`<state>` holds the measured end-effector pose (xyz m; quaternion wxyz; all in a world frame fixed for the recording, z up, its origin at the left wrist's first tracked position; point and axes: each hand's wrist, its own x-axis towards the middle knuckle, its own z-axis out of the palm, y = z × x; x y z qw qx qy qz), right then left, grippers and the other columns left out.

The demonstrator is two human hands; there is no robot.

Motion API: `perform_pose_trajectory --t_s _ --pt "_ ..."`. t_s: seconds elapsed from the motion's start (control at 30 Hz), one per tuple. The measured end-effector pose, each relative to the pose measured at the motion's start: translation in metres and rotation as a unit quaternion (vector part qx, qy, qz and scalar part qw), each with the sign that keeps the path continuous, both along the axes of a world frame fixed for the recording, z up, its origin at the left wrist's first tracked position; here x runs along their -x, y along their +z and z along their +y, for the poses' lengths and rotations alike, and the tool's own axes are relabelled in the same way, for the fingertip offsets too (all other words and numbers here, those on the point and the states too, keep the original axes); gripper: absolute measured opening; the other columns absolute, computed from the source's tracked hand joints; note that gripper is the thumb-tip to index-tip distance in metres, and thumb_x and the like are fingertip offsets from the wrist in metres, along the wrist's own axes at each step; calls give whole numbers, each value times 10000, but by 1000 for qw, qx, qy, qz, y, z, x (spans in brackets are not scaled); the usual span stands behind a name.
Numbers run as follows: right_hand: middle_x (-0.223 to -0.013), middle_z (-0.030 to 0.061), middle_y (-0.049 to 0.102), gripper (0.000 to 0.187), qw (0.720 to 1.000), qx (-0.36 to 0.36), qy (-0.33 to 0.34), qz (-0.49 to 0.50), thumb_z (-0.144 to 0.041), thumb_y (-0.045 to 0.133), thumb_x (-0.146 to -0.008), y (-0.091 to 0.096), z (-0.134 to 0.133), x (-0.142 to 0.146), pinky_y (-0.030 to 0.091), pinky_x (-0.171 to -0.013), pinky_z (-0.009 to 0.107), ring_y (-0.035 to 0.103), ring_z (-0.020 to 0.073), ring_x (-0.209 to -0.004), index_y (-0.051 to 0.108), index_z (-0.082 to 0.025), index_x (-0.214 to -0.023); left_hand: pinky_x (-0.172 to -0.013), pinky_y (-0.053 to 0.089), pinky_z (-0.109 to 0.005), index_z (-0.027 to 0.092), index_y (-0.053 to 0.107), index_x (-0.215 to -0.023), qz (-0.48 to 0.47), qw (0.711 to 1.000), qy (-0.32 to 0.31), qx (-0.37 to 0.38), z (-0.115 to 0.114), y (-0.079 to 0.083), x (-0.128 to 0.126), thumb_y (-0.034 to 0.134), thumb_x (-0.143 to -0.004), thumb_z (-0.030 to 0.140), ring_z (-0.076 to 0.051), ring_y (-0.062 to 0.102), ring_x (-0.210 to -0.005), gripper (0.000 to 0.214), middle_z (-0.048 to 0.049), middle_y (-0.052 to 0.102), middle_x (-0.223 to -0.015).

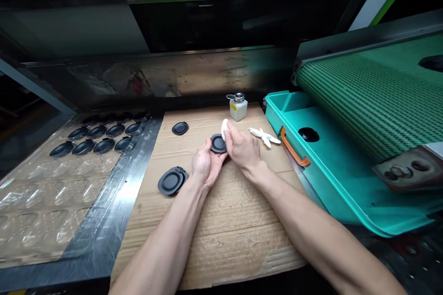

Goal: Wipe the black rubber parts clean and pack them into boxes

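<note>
The person's left hand (206,164) is turned palm up and narrowly cupped, holding one round black disc (218,143) at the fingertips, just above the cardboard sheet (207,249). The right hand (242,147) is closed narrowly around a white cloth (224,129), pressing it against the disc's upper right edge.

Two more black discs lie on the cardboard sheet. One single disc (180,128) sits farther back, and a black pair (172,181) lies overlapped just left of the left hand, though the exact count in that pile is hard to be sure of. One small bottle (238,109) with a metal pump top and a yellow label stands at the back edge of the cardboard. One crumpled white wipe (263,137) lies near the right hand.

To the left, a clear plastic tray (51,198) holds twelve black pieces (104,145) in three rows of four. To the right is one teal bin (332,179) with one orange handle (294,147) and one black disc (308,134) inside it. Beyond the bin runs a green belt (374,97), with one dark piece (432,62) on it at the edge of the view.
</note>
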<state>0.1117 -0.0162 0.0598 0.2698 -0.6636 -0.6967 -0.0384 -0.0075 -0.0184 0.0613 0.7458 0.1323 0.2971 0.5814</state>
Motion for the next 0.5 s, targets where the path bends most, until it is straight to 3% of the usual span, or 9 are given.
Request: perform_pose_trajectory --t_s 0.1,0.23,0.37,0.5 --pt "-1029 89 738 444 994 -40 -51 89 -415 402 -1017 -5 13 -20 492 -810 309 700 238 -898 569 -234 -1387 -1025 531 -444 60 616 -1105 6 1000 -5 -11 -2 4 0 373 -1034 289 -301 599 -1215 341 -221 639 -1236" --pt "-1118 91 720 435 980 -51 -47 184 -426 418 -998 -10 16 -35 490 -911 354 689 254 -990 610 -218 -1328 -1021 530 -445 49 617 -1123 1 999 -23 -36 -6 8 0 402 -1029 304 -328 587 -1229 347 -244 611 -1280" --pt "-1118 102 718 441 976 -27 -47 211 -439 445 -973 -12 14 -38 491 -906 368 680 263 -1013 630 -211 -1302 -1042 514 -467 83 637 -1131 -2 998 -16 -68 -9 9 1 442 -1019 294 -328 562 -1262 309 -213 625 -1276" --pt "-1035 71 737 381 975 22 -17 221 -438 492 -940 -9 14 -38 487 -859 351 682 244 -946 688 -223 -1186 -1032 527 -462 56 624 -1140 -23 999 -23 -33 -6 8 5 411 -1021 294 -337 557 -1265 341 -232 609 -1291"
